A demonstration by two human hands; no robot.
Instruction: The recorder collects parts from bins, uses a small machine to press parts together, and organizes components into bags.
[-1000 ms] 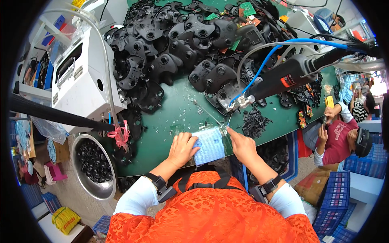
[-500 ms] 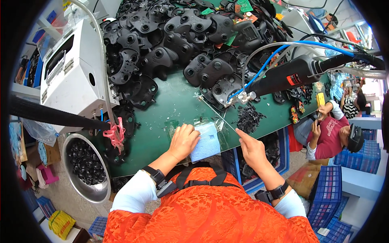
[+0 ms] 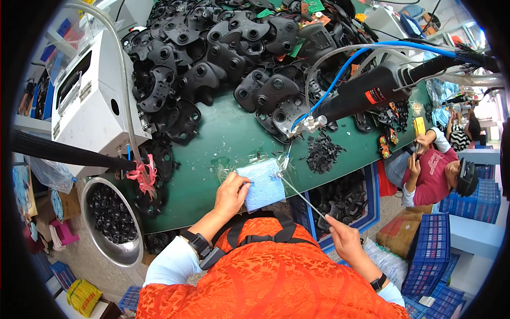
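Observation:
A folded light-blue cloth (image 3: 264, 186) lies at the near edge of the green table. My left hand (image 3: 231, 194) is at its left side, fingers closed on the cloth's edge. In my right hand (image 3: 344, 234) is one end of a long thin metal rod (image 3: 303, 196), which slants up and left. The rod's far tip meets the right side of the cloth, with small whitish bits around it. Clear tape scraps and slivers (image 3: 226, 169) lie beside the cloth. To the right is a small pile of black plastic pieces (image 3: 324, 151).
Black game-controller shells (image 3: 212, 48) are heaped across the back. A black hand tool (image 3: 356, 93) with blue tubing hangs at right. A white machine box (image 3: 93, 101) and a metal bowl (image 3: 135, 239) of black parts stand left. Another person (image 3: 430, 170) sits at right.
My right hand has moved down and right, drawing the rod's tip from the table onto the cloth's right side. My left hand has shifted slightly left and down to the cloth's edge.

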